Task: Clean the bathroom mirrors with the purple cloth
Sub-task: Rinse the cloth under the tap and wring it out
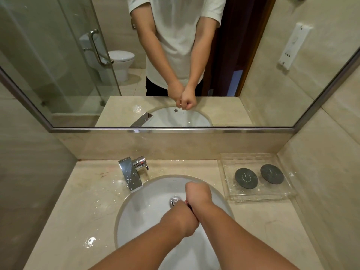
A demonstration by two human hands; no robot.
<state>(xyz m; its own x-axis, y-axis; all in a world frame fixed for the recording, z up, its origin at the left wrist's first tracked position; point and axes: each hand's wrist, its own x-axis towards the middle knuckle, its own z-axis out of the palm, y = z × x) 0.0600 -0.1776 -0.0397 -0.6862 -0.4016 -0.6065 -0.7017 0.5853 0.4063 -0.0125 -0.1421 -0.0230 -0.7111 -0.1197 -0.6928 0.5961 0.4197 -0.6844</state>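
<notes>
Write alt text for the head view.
The left hand and right hand are clenched together over the white sink basin, apparently wringing a cloth of which only a dark sliver shows. A wall mirror above reflects the person; a chrome faucet stands at the basin's back left.

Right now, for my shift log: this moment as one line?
left hand, right hand: fists together over sink | cloth: dark sliver between fists | mirror: untouched

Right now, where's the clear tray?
In the head view the tray sits on the counter at the back right corner, right of the sink, holding two dark discs.
</notes>
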